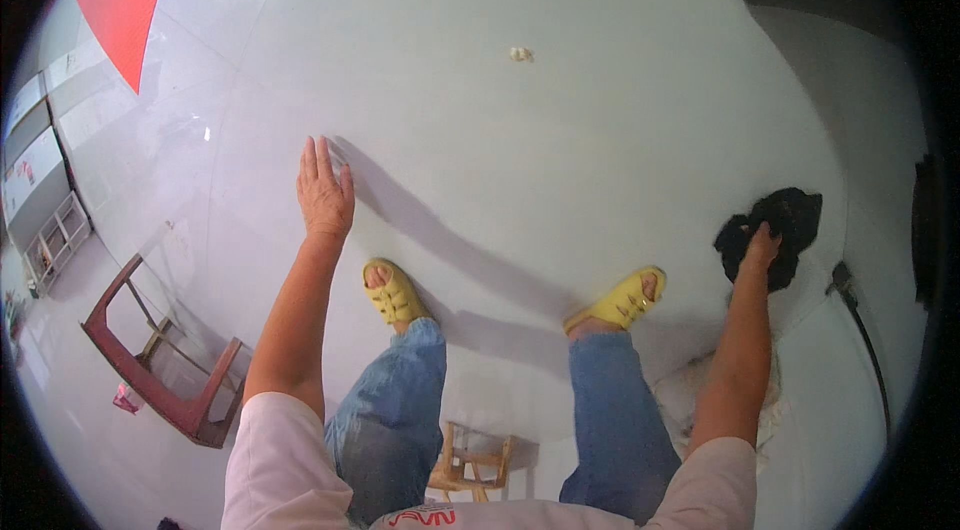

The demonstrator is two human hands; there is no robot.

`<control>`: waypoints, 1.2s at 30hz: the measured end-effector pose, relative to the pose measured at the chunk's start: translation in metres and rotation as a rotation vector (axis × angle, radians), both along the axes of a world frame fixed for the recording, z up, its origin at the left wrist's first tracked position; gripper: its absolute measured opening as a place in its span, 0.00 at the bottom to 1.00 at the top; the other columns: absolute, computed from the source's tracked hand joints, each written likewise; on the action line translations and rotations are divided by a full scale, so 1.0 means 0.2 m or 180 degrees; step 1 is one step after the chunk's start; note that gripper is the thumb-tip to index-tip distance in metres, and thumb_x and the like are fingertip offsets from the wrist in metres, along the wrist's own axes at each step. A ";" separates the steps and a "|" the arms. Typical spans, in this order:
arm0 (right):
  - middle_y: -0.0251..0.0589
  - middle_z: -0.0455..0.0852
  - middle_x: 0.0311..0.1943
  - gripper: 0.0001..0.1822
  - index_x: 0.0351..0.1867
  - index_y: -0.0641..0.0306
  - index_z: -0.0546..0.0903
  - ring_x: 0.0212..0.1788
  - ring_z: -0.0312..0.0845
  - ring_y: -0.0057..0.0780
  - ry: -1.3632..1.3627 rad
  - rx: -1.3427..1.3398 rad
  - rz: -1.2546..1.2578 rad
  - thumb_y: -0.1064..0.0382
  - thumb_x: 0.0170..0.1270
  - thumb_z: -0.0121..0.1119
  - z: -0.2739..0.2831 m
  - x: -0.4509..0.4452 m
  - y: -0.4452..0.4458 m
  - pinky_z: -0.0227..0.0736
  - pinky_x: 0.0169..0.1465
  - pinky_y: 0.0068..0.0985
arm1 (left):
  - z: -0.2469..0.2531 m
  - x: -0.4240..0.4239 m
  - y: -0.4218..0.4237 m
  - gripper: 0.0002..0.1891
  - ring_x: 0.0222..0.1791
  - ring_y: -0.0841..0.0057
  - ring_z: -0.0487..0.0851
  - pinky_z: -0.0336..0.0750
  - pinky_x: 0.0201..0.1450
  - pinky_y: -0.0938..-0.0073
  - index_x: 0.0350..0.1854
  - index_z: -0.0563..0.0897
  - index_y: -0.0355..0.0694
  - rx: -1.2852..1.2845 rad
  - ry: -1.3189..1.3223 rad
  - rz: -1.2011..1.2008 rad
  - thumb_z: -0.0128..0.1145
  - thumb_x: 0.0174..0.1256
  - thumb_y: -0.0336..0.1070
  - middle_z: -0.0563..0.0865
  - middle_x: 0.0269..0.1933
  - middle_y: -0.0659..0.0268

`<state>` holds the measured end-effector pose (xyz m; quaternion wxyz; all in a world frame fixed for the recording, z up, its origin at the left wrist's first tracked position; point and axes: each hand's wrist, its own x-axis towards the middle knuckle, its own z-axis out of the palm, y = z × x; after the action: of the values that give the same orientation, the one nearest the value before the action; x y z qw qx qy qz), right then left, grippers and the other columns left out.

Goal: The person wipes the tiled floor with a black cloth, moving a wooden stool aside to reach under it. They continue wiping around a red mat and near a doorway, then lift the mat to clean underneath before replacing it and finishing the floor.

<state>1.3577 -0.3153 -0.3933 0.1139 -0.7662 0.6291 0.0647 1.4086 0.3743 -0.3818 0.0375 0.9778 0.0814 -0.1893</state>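
My left hand (325, 196) is stretched out over the pale floor (450, 155), palm down, fingers straight and thumb apart, with nothing in it. Whether it touches the floor I cannot tell. Over on the right, my right hand (763, 249) grips a bunched black cloth (791, 219). The cloth covers most of those fingers. Between my hands are my two feet in yellow sandals (390, 294), set wide apart. A small crumpled whitish scrap (521, 54) lies on the floor farther ahead.
To the left stands a reddish wooden frame (142, 372), with a pink packet (127, 399) beside it. A small wooden stool (472, 462) is behind my legs. A black cable (862, 335) runs down the right side, near a pale bundle (675, 391) partly behind my arm. A red panel (131, 5) shows upper left.
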 end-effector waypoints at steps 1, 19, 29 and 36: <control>0.52 0.67 0.61 0.33 0.66 0.58 0.61 0.59 0.66 0.51 0.0940 -0.0580 0.0660 0.45 0.62 0.49 -0.09 0.05 0.09 0.61 0.62 0.46 | -0.05 0.02 0.02 0.31 0.70 0.59 0.52 0.51 0.67 0.57 0.69 0.54 0.40 0.0037 -0.0034 0.0001 0.46 0.67 0.42 0.54 0.71 0.54; 0.35 0.72 0.47 0.24 0.48 0.51 0.74 0.52 0.64 0.43 -0.0124 0.0908 0.4831 0.63 0.44 0.64 0.21 0.80 2.49 0.70 0.51 0.38 | 0.10 0.30 0.37 0.32 0.68 0.59 0.58 0.55 0.66 0.57 0.66 0.60 0.38 -0.0297 0.0168 -0.0070 0.54 0.60 0.40 0.62 0.67 0.54; 0.45 0.78 0.49 0.20 0.52 0.67 0.72 0.51 0.74 0.38 -0.3540 0.3152 0.0817 0.58 0.62 0.51 0.80 1.28 1.65 0.72 0.52 0.36 | 0.11 0.13 0.60 0.31 0.69 0.62 0.56 0.55 0.66 0.58 0.65 0.62 0.41 -0.0810 -0.0136 0.1047 0.56 0.59 0.39 0.61 0.68 0.57; 0.52 0.69 0.56 0.28 0.62 0.66 0.63 0.53 0.72 0.47 -0.2120 0.1548 0.0061 0.58 0.62 0.50 0.56 0.95 0.89 0.71 0.53 0.40 | 0.17 0.70 0.78 0.30 0.69 0.63 0.55 0.51 0.68 0.55 0.66 0.61 0.43 -0.0582 -0.0596 0.1022 0.53 0.61 0.41 0.61 0.68 0.61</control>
<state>1.5485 -0.1380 -0.2807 0.4885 -0.7018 0.5170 -0.0390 1.5482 0.5313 -0.3474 0.1632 0.9581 0.2149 -0.0957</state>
